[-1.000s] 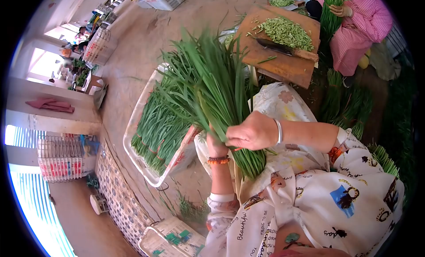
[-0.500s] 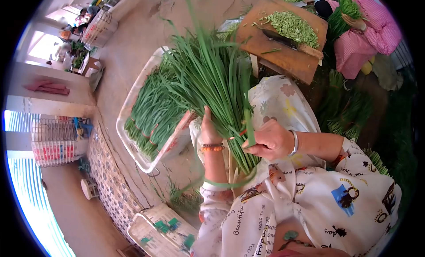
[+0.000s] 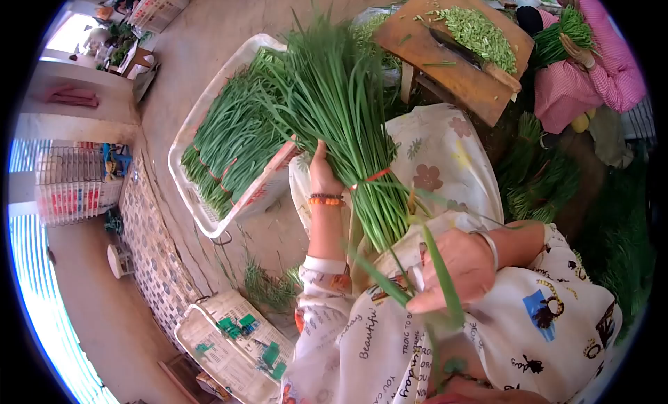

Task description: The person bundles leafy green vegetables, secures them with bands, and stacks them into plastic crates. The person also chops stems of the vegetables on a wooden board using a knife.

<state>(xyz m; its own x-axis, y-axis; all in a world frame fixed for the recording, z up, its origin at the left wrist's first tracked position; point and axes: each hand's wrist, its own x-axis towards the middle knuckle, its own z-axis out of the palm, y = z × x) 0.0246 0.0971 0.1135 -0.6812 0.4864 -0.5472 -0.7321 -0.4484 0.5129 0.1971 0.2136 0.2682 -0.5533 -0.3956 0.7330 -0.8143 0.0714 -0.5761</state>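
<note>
My left hand (image 3: 323, 171) is wrapped round a large bunch of garlic chives (image 3: 341, 119), its thumb showing along the near side. An orange-red band (image 3: 372, 179) circles the bunch close to the stem ends, which point down at my lap. The leafy tops fan out away from me. Lower right of the stems, my right hand (image 3: 459, 268) pinches a few loose chive leaves (image 3: 440, 275), blurred by motion. These leaves hang apart from the banded bunch. Under the bunch lies the floral apron (image 3: 445, 153) over my knees.
A white basket (image 3: 182, 157) of banded chive bunches stands at left. A wooden board (image 3: 417, 32) at upper right carries chopped stems and a knife (image 3: 456, 48). A person in pink (image 3: 567, 98) holds chives there. Another basket (image 3: 236, 348) sits lower left; more chives lie at right.
My right hand has moved from the band down and right, towards my body, drawing loose leaves away. My left hand still holds the bunch. The view has shifted slightly.
</note>
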